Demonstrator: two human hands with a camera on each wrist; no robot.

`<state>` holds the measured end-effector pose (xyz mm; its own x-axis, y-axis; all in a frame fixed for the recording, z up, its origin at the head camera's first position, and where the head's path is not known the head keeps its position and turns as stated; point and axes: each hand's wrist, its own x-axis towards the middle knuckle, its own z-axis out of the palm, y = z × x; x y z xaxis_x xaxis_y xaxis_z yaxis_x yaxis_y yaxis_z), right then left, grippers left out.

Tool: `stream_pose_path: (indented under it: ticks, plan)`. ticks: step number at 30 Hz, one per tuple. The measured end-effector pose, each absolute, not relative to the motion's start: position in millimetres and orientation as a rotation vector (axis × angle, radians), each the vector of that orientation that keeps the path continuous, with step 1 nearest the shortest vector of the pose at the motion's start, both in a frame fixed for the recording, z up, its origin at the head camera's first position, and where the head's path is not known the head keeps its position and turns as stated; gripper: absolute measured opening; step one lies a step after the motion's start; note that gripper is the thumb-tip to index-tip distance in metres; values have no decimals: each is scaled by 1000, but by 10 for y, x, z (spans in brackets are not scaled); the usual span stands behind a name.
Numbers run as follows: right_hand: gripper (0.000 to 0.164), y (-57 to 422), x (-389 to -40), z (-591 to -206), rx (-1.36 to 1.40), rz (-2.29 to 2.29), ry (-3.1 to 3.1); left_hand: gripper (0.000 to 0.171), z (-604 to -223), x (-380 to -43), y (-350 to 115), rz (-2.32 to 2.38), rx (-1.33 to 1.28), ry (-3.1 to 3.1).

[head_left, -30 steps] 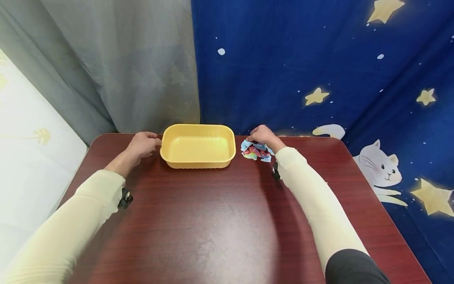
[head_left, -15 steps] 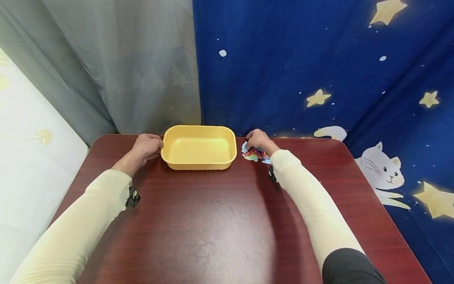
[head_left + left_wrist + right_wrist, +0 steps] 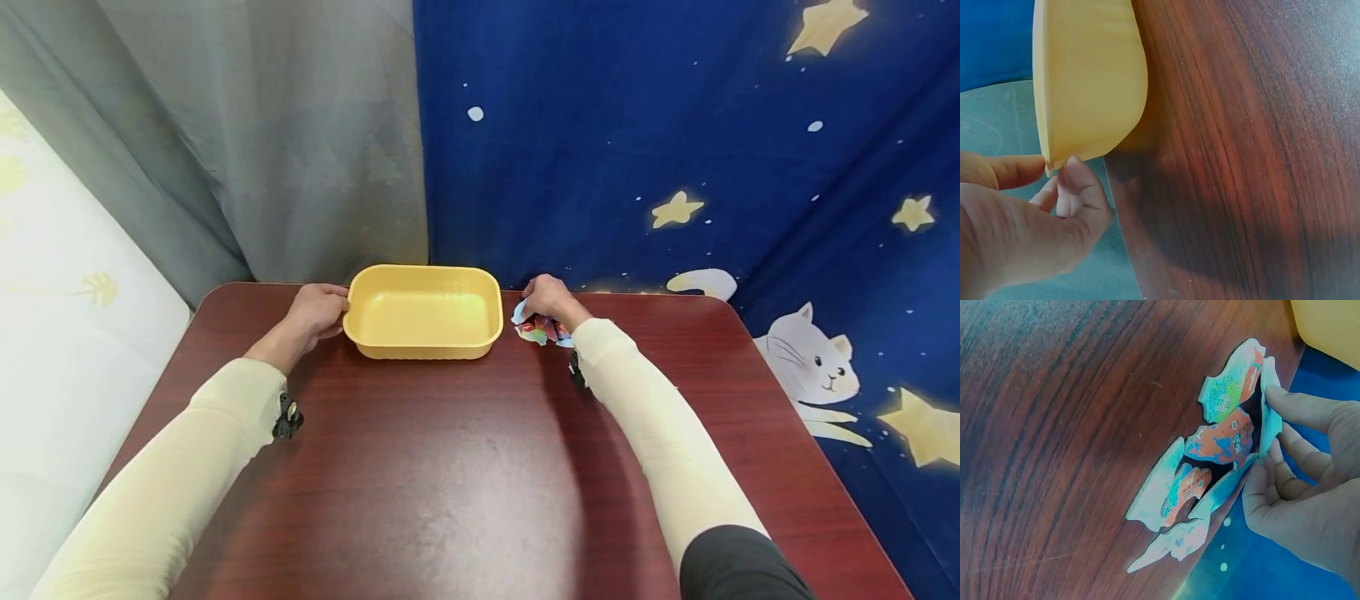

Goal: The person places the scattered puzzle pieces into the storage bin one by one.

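Observation:
A yellow plastic basin (image 3: 423, 351) stands at the far edge of the table. My left hand (image 3: 315, 310) is at its left end, and the left wrist view has the thumb and fingers pinching the basin's rim (image 3: 1049, 164). To the basin's right lies a small cluster of torn-looking, printed card pieces (image 3: 542, 330) in pale blue, red and green. Over their back side, my right hand (image 3: 551, 297) pinches one pale blue piece (image 3: 1269, 419) between thumb and fingers. That piece stands tilted up on edge. Other pieces (image 3: 1219, 440) lie flat beside it, some overlapping.
The dark red wooden table (image 3: 450, 467) has rounded far corners. Right behind its far edge hang a grey curtain (image 3: 322, 167) and a blue curtain (image 3: 562, 167) with stars and a cat. A white printed cloth (image 3: 67, 317) hangs at the left.
My left hand has come right, up against the basin's rim. The right hand has shifted slightly left and down onto the pieces and has taken hold of the pale blue one.

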<state>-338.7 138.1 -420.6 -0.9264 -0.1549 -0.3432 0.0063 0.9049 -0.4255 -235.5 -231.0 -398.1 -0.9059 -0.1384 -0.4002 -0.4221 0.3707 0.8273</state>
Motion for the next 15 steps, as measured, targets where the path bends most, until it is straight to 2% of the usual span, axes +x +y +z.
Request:
stream_pose_path:
  ticks: [8,15]
  plan:
    - [18,1444,-3411,-4117,-160,-723,2708,45,-3996,-2356,-2316,1565,-524,2338]
    - [12,1509,-3424,-4032,-88,-983,2577,44,-4008,-2380,-2311,1580,-510,2360]
